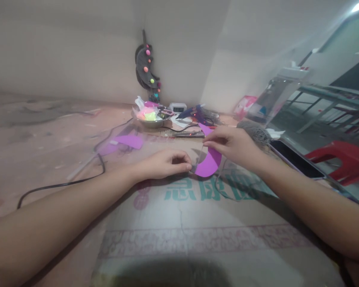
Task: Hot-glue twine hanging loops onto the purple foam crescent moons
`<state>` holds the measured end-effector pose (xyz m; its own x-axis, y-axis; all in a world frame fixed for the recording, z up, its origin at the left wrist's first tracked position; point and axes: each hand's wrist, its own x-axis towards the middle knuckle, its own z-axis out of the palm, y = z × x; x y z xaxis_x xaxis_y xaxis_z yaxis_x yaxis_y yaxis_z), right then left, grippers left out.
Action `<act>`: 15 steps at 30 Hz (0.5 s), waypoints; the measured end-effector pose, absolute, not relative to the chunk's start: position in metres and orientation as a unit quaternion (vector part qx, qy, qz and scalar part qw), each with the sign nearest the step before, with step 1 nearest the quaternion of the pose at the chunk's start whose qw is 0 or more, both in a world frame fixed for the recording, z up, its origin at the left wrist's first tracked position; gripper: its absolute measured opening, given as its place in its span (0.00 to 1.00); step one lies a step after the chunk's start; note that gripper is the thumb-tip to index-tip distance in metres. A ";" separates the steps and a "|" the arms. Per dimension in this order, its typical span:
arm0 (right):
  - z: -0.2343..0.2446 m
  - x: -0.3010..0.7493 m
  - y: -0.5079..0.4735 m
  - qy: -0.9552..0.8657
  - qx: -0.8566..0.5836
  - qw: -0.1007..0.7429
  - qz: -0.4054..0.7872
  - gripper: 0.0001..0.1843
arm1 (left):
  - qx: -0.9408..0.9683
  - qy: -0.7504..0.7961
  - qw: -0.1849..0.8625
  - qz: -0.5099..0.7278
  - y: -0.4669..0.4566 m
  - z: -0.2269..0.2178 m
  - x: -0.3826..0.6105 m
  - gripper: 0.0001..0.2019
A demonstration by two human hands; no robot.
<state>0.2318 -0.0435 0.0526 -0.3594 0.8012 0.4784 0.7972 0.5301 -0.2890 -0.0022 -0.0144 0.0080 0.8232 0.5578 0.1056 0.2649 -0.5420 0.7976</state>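
A purple crescent-shaped cutout (211, 164) is held upright over the cardboard, its hollow side facing left. My left hand (171, 162) is closed in a pinch at its lower tip, where grey yarn appears wrapped round. Above and to the right, my right hand (235, 144) pinches a grey yarn strand (201, 153) stretched across the crescent's hollow; its fingers pass in front of the crescent's upper part. A loose loop of the yarn hangs down to the cardboard on the right. The grey yarn ball (254, 131) lies behind my right wrist.
Printed cardboard (149, 243) covers the table. Purple cutouts (130, 140) and a black cable (56, 186) lie left. Behind are a metal bowl (152, 123), a glue gun (190, 114) and a small clock (178, 107). A grey crescent decoration (142, 65) leans there. A phone (297, 159) lies right.
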 end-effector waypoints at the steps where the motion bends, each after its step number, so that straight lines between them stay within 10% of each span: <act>1: 0.057 0.234 -0.042 -0.822 -0.492 0.285 0.026 0.06 | 0.860 0.236 0.418 0.170 -0.015 0.009 -0.003 0.13; 15: 0.073 0.254 -0.031 -0.800 -0.512 0.297 0.104 0.13 | 0.863 0.153 0.480 0.040 -0.034 0.026 -0.002 0.11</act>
